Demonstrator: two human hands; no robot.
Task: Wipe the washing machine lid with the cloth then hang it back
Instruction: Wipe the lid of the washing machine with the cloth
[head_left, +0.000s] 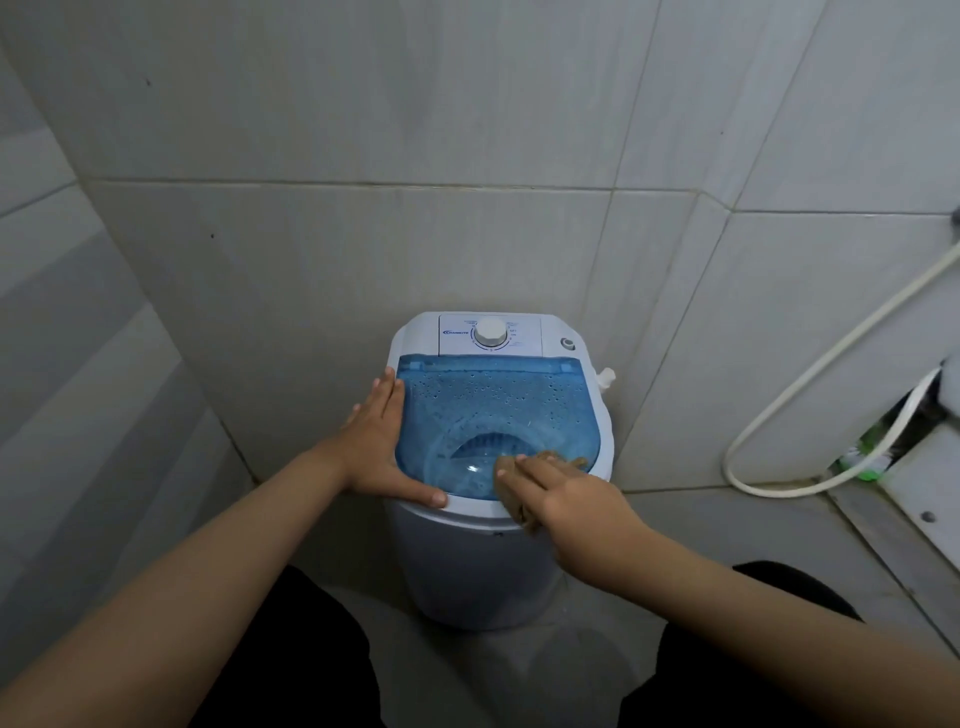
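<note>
From the head view, the right hand (561, 499) presses a soft, limp brown cloth (545, 462) flat, fingers together, on the near right of the translucent blue plastic lid (493, 410). The left hand (384, 447), fingers extended together, steadies the small white washing machine (467, 561). The lid probably flexes; the cloth is best pinched by a corner.

A: What is showing up here, counted?
B: One washing machine (493, 467) is standing there, wearing one blue lid (498, 410) and one dial (490, 333).
A: And more?
B: Two hands, left (382, 447) and right (563, 499), one brown cloth (558, 460), one white hose (810, 384).
</note>
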